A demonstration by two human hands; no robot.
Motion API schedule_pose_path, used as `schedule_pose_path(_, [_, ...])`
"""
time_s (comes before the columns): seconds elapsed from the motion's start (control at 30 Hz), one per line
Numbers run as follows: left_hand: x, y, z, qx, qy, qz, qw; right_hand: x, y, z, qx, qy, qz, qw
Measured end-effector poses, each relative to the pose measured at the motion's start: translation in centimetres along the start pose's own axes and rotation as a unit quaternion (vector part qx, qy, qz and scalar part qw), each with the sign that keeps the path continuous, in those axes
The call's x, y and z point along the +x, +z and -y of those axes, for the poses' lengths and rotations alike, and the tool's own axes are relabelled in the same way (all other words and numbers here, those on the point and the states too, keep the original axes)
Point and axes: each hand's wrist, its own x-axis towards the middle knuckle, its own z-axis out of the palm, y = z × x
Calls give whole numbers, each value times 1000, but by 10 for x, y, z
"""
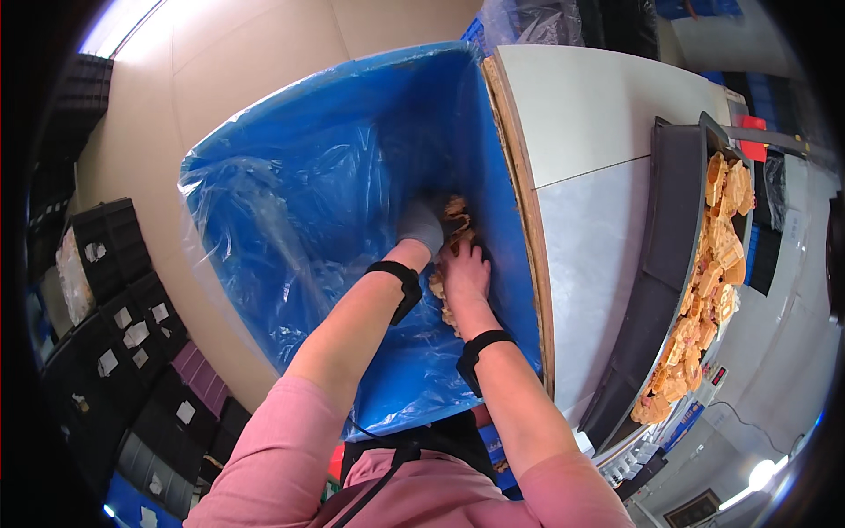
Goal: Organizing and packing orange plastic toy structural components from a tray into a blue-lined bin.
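Both my arms reach down into a deep blue bin (352,167) lined with clear plastic film. A narrow heap of tan-orange molded pieces (455,209) lies inside toward the right wall; their exact kind is hard to make out. My left hand (424,222), in a grey glove, is at the far end of the heap, its fingers hidden in shadow. My bare right hand (466,271) lies over the pieces just nearer to me, its fingers apart and bent down onto them. Each forearm has a black band (407,290) around it.
To the right, a white tabletop (581,114) with a wooden edge (525,194) adjoins the bin. On it, a tilted black crate (647,255) holds many similar orange pieces (704,290). Dark stacked crates (132,326) stand at the left, past a beige floor (132,176).
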Motion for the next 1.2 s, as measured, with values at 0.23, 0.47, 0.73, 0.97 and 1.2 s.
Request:
schedule_pose_path(0.23, [-6,-13,8,-28,73,45,996,-25,-31,5,89,-6,55,995])
schedule_pose_path(0.47, [-10,-18,-2,-40,66,97,992,-23,-3,-9,85,21,-16,996])
schedule_pose_path(0.73, [-18,-39,-11,-1,36,130,991,-16,12,-30,207,20,-137,968])
schedule_pose_path(0.97, [-27,-36,-2,-35,11,106,994,-16,15,-30,199,33,-87,976])
schedule_pose_path(1.2, [-45,-44,-21,35,28,117,992,-22,11,-28,173,56,-104,978])
